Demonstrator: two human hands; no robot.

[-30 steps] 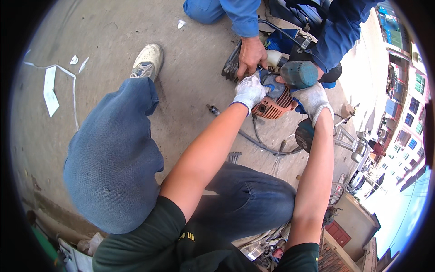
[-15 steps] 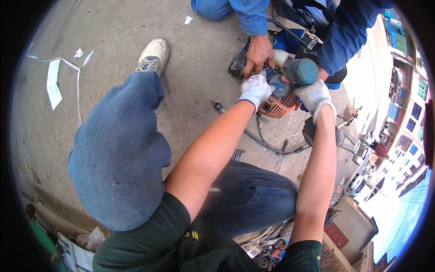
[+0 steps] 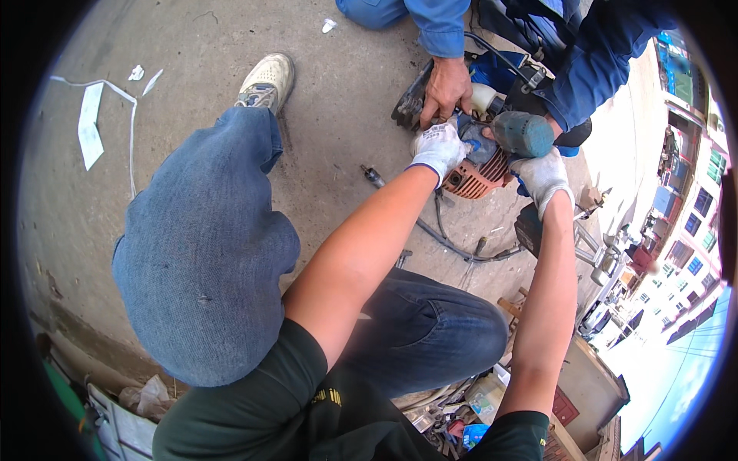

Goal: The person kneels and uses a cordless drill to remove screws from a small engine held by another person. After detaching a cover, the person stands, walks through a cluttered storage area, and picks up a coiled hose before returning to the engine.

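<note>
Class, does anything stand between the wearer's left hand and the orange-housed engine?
Nothing visible does: the gloved left hand appears to touch the engine, and the co-worker's bare hand lies beyond it, not between them.

Grey, stained concrete ground (image 3: pixel 184 46) carries a bent strip of white paper (image 3: pixel 90 127), a white cord (image 3: pixel 133 146) and two white scraps (image 3: pixel 137 73) toward its left edge. A crumpled white bit (image 3: pixel 329 25) lies near the far edge. A dark hose (image 3: pixel 460 252) curves across the middle; an orange engine (image 3: pixel 475 181) seems to rest beyond it, underside hidden.
</note>
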